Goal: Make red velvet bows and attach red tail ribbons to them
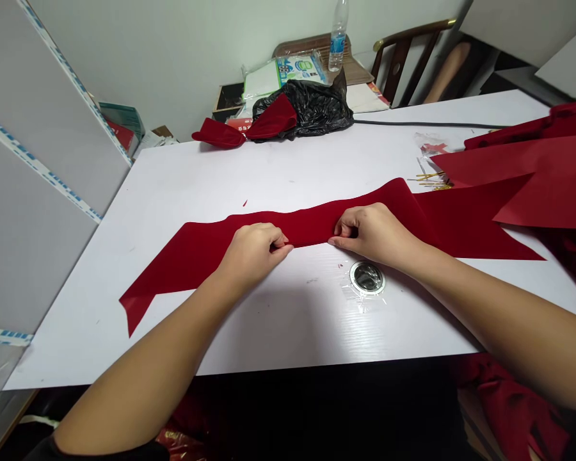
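Observation:
A wide strip of dark red velvet point(211, 250) lies across the white table point(173, 186), its notched end at the lower left. My left hand point(252, 253) and my right hand point(372, 234) both pinch its near edge, with a short stretch of velvet point(310, 224) between them. The fabric puckers slightly there. A second red velvet piece point(475, 224) lies partly beneath the strip's right end. Just below my right hand, a round metal ring point(367, 278) sits on clear plastic.
Stacked red velvet pieces point(547, 173) and thin gold rods point(429, 179) lie at the right. At the back are a black plastic bag point(307, 109), red velvet point(221, 133), a water bottle point(337, 38), a dark cable point(427, 123) and a chair point(403, 61). Tall white boards point(43, 160) stand at the left.

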Demonstrator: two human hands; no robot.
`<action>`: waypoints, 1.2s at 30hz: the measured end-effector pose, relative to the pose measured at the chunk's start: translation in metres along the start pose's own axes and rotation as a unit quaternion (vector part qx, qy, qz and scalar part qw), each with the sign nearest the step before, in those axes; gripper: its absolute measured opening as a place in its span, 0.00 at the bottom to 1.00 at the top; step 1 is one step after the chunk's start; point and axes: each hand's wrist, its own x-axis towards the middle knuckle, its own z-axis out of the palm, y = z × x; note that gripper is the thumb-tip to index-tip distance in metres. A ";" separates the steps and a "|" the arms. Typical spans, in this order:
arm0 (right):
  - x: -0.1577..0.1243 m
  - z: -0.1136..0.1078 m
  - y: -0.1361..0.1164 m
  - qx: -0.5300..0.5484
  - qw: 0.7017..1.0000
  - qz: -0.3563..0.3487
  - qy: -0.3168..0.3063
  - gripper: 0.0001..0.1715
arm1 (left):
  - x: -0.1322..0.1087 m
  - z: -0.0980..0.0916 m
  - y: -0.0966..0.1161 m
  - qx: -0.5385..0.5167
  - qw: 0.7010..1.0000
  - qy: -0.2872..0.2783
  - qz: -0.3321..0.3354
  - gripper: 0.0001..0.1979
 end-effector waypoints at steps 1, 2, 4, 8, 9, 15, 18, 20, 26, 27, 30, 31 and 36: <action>0.000 0.000 0.000 -0.002 1.000 0.002 -0.002 0.19 | 0.000 0.000 0.001 0.001 1.000 0.001 -0.003 0.12; 0.000 0.000 0.000 -0.004 1.000 0.003 -0.004 0.18 | 0.000 -0.001 0.002 0.001 1.000 -0.001 -0.006 0.11; 0.000 0.000 -0.001 -0.010 1.000 0.006 -0.006 0.14 | 0.001 -0.001 0.002 -0.009 1.000 -0.006 -0.016 0.06; 0.001 0.001 -0.006 -0.023 1.000 0.009 -0.012 0.07 | 0.001 -0.003 0.002 0.009 1.000 -0.027 -0.008 0.06; 0.001 0.001 -0.007 -0.031 0.999 0.007 -0.018 0.05 | 0.001 -0.003 0.002 0.026 0.999 -0.033 -0.001 0.06; 0.001 0.002 -0.007 -0.078 0.996 -0.012 -0.040 0.05 | 0.001 -0.002 0.004 0.044 0.999 -0.020 0.020 0.09; 0.000 0.003 -0.003 -0.093 0.993 -0.071 -0.015 0.06 | 0.000 0.000 0.003 0.035 0.999 -0.002 0.032 0.09; 0.000 0.005 0.000 -0.088 0.990 -0.107 -0.001 0.07 | 0.000 0.000 0.002 0.029 0.999 -0.004 0.025 0.09; -0.001 0.004 -0.002 -0.088 0.993 -0.082 -0.015 0.07 | 0.000 0.000 0.003 0.052 0.999 -0.013 0.004 0.09; -0.001 0.004 -0.004 -0.096 0.992 -0.075 -0.018 0.07 | 0.000 0.000 0.003 0.053 0.999 -0.013 0.005 0.09; -0.002 0.002 -0.007 -0.119 0.991 -0.064 -0.023 0.07 | 0.000 0.001 0.003 0.052 0.999 -0.008 0.004 0.07; -0.002 0.002 -0.007 -0.124 0.990 -0.063 -0.024 0.07 | 0.000 0.001 0.003 0.052 0.999 -0.004 0.004 0.07; -0.002 0.003 -0.005 -0.122 0.990 -0.070 -0.010 0.07 | 0.000 0.003 0.002 0.049 0.999 0.009 0.012 0.07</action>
